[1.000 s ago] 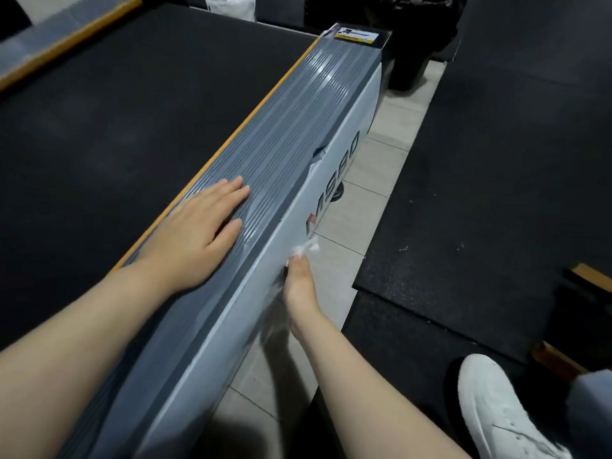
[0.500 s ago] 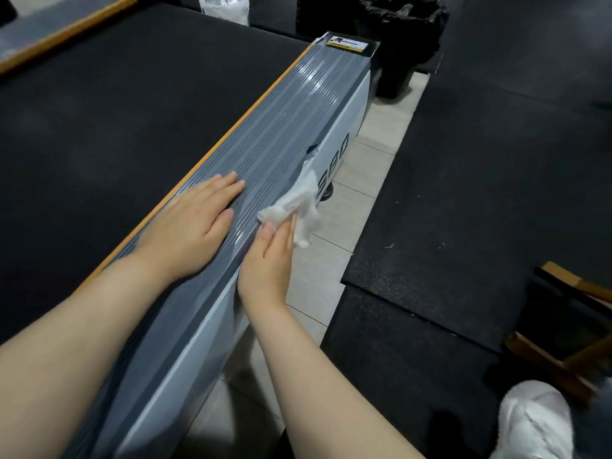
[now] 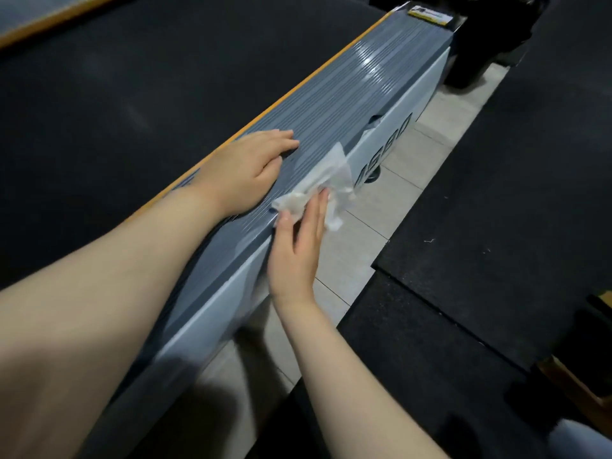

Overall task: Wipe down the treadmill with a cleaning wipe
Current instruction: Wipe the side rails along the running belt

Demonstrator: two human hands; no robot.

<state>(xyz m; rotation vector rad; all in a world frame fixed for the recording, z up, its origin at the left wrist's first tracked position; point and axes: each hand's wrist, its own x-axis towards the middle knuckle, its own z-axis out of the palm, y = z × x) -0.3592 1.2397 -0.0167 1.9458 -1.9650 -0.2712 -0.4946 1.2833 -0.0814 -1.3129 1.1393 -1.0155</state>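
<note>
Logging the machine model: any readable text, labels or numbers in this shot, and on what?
"1980", or close to it: dark slanted digits on the treadmill's pale side panel; the first character is partly behind the cleaning wipe, so the reading is unsure.
Yellow-and-black sticker at the far end of the side rail: print too small and blurred to read.
Nothing else legible.

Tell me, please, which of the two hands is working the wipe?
The right hand presses the white wipe on the rail's outer edge; the left hand rests flat and bare.

Wipe on treadmill rail, right of left hand
</note>
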